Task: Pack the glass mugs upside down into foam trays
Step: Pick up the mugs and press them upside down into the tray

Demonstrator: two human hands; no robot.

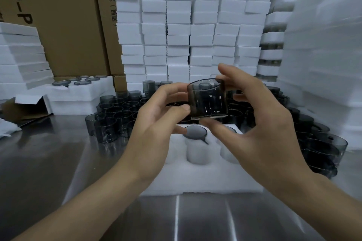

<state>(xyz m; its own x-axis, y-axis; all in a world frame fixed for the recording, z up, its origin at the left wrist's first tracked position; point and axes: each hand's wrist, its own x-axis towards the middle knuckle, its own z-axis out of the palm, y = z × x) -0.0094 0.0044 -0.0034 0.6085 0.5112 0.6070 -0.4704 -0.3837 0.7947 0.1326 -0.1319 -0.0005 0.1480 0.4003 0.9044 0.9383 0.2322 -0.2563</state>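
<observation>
Above foam tray (195, 179), left hand (156, 123) & right hand (264, 125) pinch glass mug (207, 100) betw. curled fingertips, palms facing.

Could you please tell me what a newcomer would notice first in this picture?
The left hand and right hand hold a smoky glass mug in mid-frame, above a white foam tray with one packed mug in a pocket. Behind them a wall of foam blocks fills the background, and a crowd of dark mugs stands on the steel table at its foot.

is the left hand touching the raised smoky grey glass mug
Touching. The head view shows the thumb of the left hand pressed against the side of the smoky grey glass mug.
</observation>
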